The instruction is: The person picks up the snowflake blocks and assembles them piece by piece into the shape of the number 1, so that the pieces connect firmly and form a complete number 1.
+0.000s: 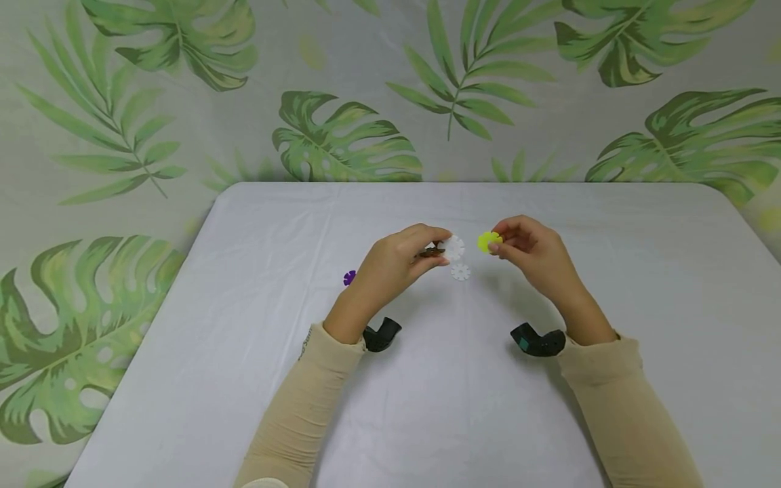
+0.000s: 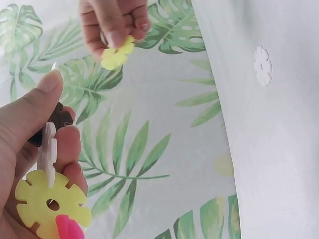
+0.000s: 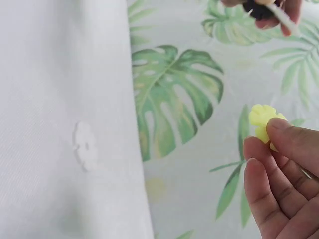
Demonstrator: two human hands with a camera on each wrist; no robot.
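My left hand (image 1: 399,257) grips a cluster of joined notched plastic discs. In the left wrist view the cluster shows a yellow disc (image 2: 42,204), a white disc (image 2: 49,152), a dark brown disc (image 2: 59,118) and a pink piece (image 2: 70,226). My right hand (image 1: 537,254) pinches a single yellow disc (image 1: 489,242) by its edge between thumb and fingers. It is held a short way to the right of the cluster, apart from it. Below the cluster in the head view, a loose white disc (image 1: 460,272) lies on the table.
A purple disc (image 1: 350,278) lies on the white-covered table (image 1: 244,352), partly hidden behind the left wrist. Black wrist-camera mounts (image 1: 383,335) jut inward from both wrists. A leaf-patterned cloth (image 1: 348,135) hangs behind the table's far edge.
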